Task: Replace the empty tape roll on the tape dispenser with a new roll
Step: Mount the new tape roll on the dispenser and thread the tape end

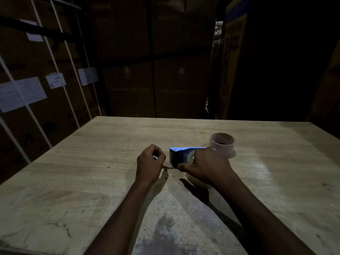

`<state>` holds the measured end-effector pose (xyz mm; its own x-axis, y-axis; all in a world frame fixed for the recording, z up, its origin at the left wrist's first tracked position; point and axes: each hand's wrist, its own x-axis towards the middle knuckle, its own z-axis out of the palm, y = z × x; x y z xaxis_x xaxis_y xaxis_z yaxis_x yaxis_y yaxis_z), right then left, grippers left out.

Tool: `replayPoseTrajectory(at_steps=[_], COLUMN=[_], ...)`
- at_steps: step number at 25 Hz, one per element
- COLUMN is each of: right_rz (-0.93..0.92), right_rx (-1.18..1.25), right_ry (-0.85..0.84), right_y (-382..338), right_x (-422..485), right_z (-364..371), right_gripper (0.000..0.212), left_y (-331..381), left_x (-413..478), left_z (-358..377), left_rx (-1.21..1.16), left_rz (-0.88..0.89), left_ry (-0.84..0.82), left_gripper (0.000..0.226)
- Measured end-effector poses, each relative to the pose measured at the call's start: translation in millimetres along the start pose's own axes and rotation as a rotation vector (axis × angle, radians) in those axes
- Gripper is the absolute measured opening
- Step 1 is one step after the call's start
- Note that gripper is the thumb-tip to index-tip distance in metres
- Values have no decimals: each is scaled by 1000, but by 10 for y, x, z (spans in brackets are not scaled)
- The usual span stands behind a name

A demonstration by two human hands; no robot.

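Note:
A blue tape dispenser (181, 153) stands on the wooden table (92, 181), with a pale roll of tape (191, 159) seated in it. My right hand (206, 166) covers the roll and holds the dispenser down. My left hand (150, 162) sits just left of the dispenser's front, fingers pinched on a thin strip of tape (170, 168) stretched out from the roll. An empty cardboard tape core (222, 143) stands upright behind my right hand. The lower part of the roll is partly hidden by my right wrist.
Stacked cardboard boxes (152, 70) rise behind the table's far edge. More strapped, labelled boxes (36, 85) stand on the left, and a tall box (233, 61) on the right. The scene is dimly lit.

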<state>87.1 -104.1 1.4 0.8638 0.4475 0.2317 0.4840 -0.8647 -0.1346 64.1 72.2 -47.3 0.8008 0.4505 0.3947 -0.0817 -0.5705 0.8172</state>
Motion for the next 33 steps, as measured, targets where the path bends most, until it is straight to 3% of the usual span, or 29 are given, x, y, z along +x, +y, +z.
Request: replayPoseTrajectory(at_steps=[5, 11, 21, 25, 33], right_rz=[-18, -69, -37, -64, -44], right_rx=[-63, -75, -4, -7, 10], right_ry=[14, 78, 53, 51, 67], right_y=[0, 20, 19, -1, -11], right_x=[26, 15, -22, -31, -12], right_z=[-19, 19, -5, -47, -35], right_gripper=[50, 28, 41, 21, 19], left_y=[-13, -4, -12, -33, -52], left_x=[67, 128, 80, 101, 109], left_z=[76, 77, 56, 74, 104], left_rx=[12, -19, -58, -62, -69], left_rz=[-15, -36, -34, -43, -42], left_ry=[-9, -7, -60, -51, -52], left_gripper=[14, 16, 11, 11, 11])
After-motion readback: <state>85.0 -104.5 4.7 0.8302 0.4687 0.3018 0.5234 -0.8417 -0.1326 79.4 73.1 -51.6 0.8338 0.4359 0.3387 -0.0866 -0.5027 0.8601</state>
